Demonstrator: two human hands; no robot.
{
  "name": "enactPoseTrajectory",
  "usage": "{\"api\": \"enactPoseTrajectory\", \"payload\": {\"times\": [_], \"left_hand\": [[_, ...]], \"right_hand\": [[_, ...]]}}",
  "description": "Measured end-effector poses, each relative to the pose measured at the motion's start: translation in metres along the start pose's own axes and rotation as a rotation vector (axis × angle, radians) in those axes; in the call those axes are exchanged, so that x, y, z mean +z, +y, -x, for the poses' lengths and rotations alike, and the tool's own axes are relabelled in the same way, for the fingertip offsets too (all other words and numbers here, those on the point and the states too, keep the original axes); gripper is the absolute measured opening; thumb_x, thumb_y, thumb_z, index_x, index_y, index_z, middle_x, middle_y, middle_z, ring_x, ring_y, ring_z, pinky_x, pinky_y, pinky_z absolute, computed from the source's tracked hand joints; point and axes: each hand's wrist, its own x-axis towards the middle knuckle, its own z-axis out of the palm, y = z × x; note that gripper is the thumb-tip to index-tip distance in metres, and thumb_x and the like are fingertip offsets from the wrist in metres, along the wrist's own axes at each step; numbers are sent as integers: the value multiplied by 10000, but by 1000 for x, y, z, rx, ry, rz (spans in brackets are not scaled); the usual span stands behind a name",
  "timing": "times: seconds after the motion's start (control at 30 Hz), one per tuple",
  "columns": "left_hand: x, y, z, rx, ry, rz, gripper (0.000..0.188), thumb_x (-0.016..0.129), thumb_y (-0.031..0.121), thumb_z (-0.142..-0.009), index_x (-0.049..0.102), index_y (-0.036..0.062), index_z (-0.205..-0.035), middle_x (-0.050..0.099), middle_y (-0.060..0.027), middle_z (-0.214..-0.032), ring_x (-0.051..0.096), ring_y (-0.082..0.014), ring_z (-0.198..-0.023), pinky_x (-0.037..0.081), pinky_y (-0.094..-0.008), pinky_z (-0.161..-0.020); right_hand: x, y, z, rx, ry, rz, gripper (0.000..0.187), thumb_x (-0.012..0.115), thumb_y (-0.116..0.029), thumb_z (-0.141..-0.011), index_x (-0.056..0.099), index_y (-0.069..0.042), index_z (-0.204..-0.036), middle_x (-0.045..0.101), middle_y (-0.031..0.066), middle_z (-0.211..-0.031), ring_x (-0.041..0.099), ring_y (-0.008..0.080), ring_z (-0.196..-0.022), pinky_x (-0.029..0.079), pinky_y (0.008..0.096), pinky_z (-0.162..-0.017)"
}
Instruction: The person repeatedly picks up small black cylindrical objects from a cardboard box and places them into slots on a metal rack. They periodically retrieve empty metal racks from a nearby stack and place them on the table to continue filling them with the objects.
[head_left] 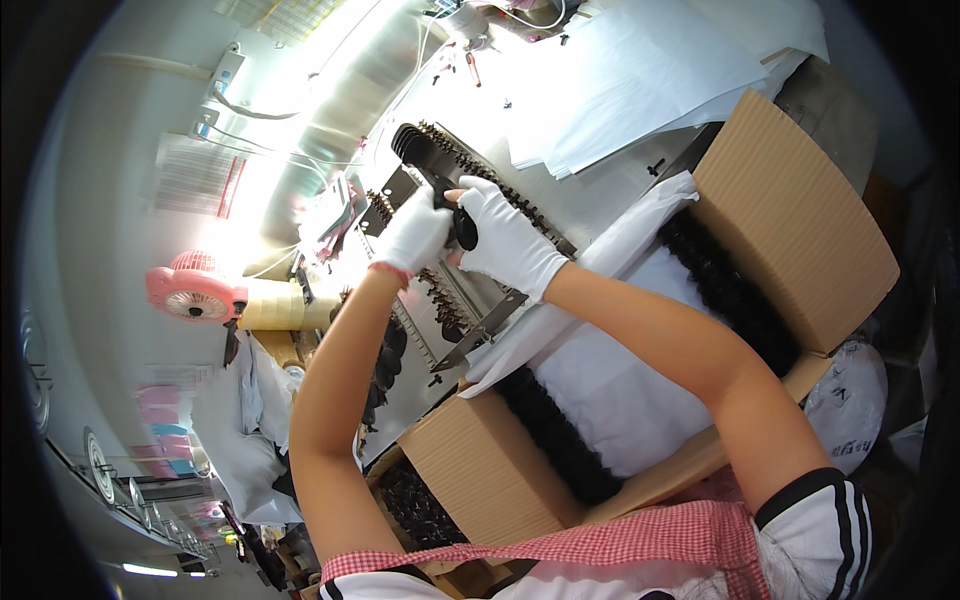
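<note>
White gloves cover both my hands, which are close together above a metal rack [480, 290]. My left hand [415, 235] is closed round a small black rounded piece [464, 228]. From the other side, my right hand [508, 242] grips it too, with a bare fingertip showing near its top. The gloves hide part of the piece, so its exact kind cannot be made out. Beneath the hands, the rack carries rows of small brownish metal parts. Several flat black pieces [415, 147] stand in a row at its far end.
An open cardboard box [800, 215] in front of me holds white sheeting [620, 370] and rows of black pieces. White paper sheets [630, 80] lie at the far right of the table. A pink fan [190, 288] and a yellowish roll [275, 305] are at the left.
</note>
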Motion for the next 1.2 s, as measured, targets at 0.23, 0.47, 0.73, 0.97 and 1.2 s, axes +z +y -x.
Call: {"api": "enactPoseTrajectory", "payload": {"times": [0.23,0.47,0.73,0.97,1.2], "left_hand": [[-14,3,51,297,-245,145,479,456,222,-940,460,-33,-1346,663,-246,-1121,646,-287,-1014,494,-371,-920],[-51,-16,-34,123,129,-170,482,645,296,-905,555,-5,-1270,668,-145,-1171,633,-222,-1085,482,-339,-963],[-36,-46,-146,294,361,-343,537,748,226,-810,581,46,-1287,689,-124,-1073,668,-210,-948,528,-317,-831],[-14,0,-143,-186,256,242,303,553,83,-858,552,36,-1157,662,-166,-825,671,-233,-604,511,-338,-481],[-17,0,-62,247,598,-622,288,505,167,-873,640,-19,-1046,691,-217,-972,673,-386,-886,534,-454,-793]], "right_hand": [[-13,-11,2,-121,-117,-4,841,878,-227,-648,468,-50,-1361,463,239,-1337,508,385,-1238,455,397,-1071],[-14,-16,2,19,-187,151,638,775,-188,-720,533,-62,-1297,533,213,-1173,539,363,-1161,471,396,-1024],[-6,-6,5,-118,-139,171,403,700,-76,-735,572,-33,-1114,592,199,-1075,599,377,-1043,507,428,-925],[-5,-1,5,-111,-150,193,544,747,-94,-702,578,-103,-1219,574,131,-1175,607,352,-1045,531,413,-900],[-4,-10,1,-35,1,96,579,685,-84,-779,459,-55,-1312,511,220,-1232,565,391,-1133,490,436,-979]]}}
